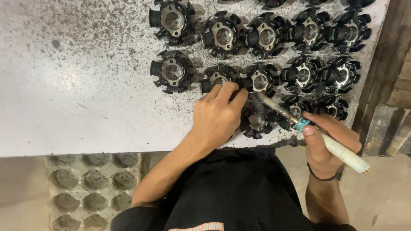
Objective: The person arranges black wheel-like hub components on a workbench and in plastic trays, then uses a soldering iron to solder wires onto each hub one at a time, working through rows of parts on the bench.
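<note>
My right hand [329,141] grips a soldering iron [342,152] with a pale handle; its metal tip [267,102] points up-left toward a black round motor part [260,81]. A thin wisp of smoke rises at the tip. My left hand [218,113] rests on the white table [77,85], fingers pinched together at a thin wire or solder strand right beside the tip. Under the hand lies another black round part [256,122], partly hidden.
Rows of black round parts with metal centres [173,19] cover the table's right half. The tabletop is speckled with dark debris. A grey moulded tray with round pockets [92,190] sits on the floor at lower left. A wooden post [381,68] stands on the right.
</note>
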The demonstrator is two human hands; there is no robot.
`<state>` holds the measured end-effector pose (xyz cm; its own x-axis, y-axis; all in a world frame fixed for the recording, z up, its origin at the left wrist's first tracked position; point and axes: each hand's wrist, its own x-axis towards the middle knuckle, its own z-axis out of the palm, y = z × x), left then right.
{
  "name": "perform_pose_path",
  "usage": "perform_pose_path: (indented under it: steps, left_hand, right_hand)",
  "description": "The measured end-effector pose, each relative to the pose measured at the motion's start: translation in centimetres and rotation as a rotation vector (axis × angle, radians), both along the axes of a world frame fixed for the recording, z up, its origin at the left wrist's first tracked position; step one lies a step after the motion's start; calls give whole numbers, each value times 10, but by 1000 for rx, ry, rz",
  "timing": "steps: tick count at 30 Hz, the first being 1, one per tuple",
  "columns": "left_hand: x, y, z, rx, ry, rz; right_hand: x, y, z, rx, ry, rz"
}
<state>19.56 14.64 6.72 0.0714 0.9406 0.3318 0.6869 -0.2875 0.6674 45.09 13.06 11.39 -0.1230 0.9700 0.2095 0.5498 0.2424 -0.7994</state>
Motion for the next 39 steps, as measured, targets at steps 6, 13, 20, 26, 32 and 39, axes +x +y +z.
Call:
perform_pose_path:
  steps: [6,13,20,26,32,39]
  left_hand:
    - [2,2,0,-42,12,-34]
    - [10,2,-6,-60,-17,-49]
    - [8,13,5,-45,-61,-69]
    - [-29,9,69,39,-92,-145]
    - [-16,78,42,190,56,1]
    - [-8,83,-13,72,63,38]
  right_hand:
    - [-16,8,18,-28,-78,16]
    - [-43,33,56,-4,-205,122]
    - [-29,38,55,-54,-157,168]
    - [-2,41,20,-210,391,-43]
    - [0,66,-14,-83,443,-57]
    - [-6,84,-18,-85,352,2]
